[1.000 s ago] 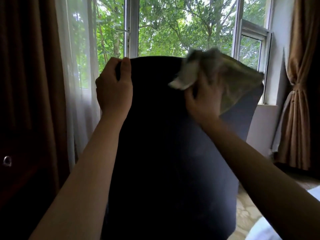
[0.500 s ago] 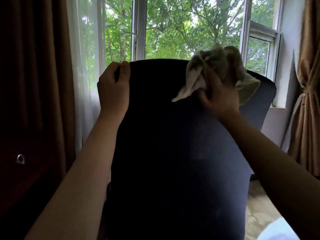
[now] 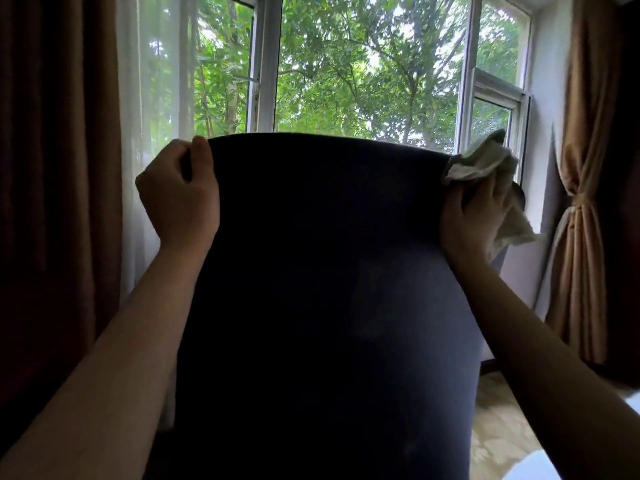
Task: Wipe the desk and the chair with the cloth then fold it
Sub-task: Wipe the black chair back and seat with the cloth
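Currently, in the head view, the tall back of a dark chair (image 3: 329, 271) is being shown close up, filling the middle of the frame against a bright window (image 3: 363, 81). Its top left corner is being gripped by the left hand (image 3: 180, 199), fingers curled over the edge and thumb lying on the near face, so the chair is being steadied. A pale, bunched cloth (image 3: 481, 164) is being clutched in the right hand (image 3: 474, 220) and pressed against the top right corner of the backrest, with a loose end hanging below the fist. The chair-wiping step is judged to be in hand, with folding not yet begun; the desk is not being shown, so its state cannot be told. Next, the cloth is probably being called down the right edge or across the broad dark face, under firm pressure. A sheer curtain (image 3: 152, 98) and a dark drape (image 3: 52, 168) are hanging just beside the left hand, and a tied tan curtain (image 3: 581, 202) near the right; either could be brushed by a wide stroke. Patterned floor (image 3: 498, 427) is being glimpsed at lower right.
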Demonstrator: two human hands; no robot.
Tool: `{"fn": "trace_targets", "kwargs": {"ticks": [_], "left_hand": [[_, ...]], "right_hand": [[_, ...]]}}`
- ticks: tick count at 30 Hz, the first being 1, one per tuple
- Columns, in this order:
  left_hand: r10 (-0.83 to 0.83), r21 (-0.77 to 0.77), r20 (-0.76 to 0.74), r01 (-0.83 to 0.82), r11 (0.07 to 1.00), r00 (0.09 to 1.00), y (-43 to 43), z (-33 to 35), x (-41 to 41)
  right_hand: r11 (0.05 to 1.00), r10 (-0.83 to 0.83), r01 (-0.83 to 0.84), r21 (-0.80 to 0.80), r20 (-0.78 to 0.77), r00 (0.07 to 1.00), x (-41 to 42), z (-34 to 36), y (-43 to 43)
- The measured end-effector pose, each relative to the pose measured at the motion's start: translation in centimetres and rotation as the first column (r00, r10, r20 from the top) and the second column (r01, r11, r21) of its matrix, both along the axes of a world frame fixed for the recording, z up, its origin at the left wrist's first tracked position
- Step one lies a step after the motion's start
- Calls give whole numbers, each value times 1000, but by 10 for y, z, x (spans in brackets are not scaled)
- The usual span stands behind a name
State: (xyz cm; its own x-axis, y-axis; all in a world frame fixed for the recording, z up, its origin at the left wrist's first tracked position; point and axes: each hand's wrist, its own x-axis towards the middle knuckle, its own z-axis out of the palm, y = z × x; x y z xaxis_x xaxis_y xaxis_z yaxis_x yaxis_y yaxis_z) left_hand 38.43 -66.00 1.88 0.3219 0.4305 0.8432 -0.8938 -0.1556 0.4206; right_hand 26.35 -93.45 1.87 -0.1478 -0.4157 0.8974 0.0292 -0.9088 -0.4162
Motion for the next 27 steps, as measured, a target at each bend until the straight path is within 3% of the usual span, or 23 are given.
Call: {"fn": "trace_targets", "kwargs": {"ticks": [3,6,7,9,11,13,14,16,18,20,23,25,27], "left_hand": [[117,-15,-38,-118,993,992,5,1,4],[419,88,-149,-410,908,896,6,8,-7],[473,137,-117,-458,878,873,1,13,-13],[503,279,39,-492,825,864,-17,28,-27],[417,412,172,-450,793,892,-45,44,-42],[351,500,205,-406,765,914,-67,53,-54],[345,515,211,-404,756,915,-74,55,-57],[344,509,227,-413,755,911,-77,54,-53],[333,502,252,-417,757,908,-74,53,-49],[313,503,263,-406,763,913,-74,51,-50],[311,497,235,-389,776,921,-80,52,-56],[335,487,225,-404,774,915,-84,51,-58],[358,485,224,-422,766,906,-87,50,-60]], "right_hand": [[997,-25,23,-76,-22,999,0,0,8],[962,-63,32,-273,-104,993,5,-2,22],[907,-122,53,-417,-141,982,8,-3,27],[705,-246,52,-707,-176,953,15,-3,37],[599,-229,-83,-797,-270,935,17,-3,43],[667,-123,-167,-726,-329,936,15,-5,33],[755,-85,-155,-637,-329,941,11,-9,22],[940,1,-112,-322,-325,946,1,-19,-2],[999,13,-21,-37,-203,979,-4,-33,-29],[988,29,-28,153,-3,1000,-5,-47,-50],[849,196,-283,447,232,953,-5,-62,-78],[724,302,-440,531,330,894,-7,-67,-93],[677,314,-471,566,357,880,-10,-69,-93]]}}
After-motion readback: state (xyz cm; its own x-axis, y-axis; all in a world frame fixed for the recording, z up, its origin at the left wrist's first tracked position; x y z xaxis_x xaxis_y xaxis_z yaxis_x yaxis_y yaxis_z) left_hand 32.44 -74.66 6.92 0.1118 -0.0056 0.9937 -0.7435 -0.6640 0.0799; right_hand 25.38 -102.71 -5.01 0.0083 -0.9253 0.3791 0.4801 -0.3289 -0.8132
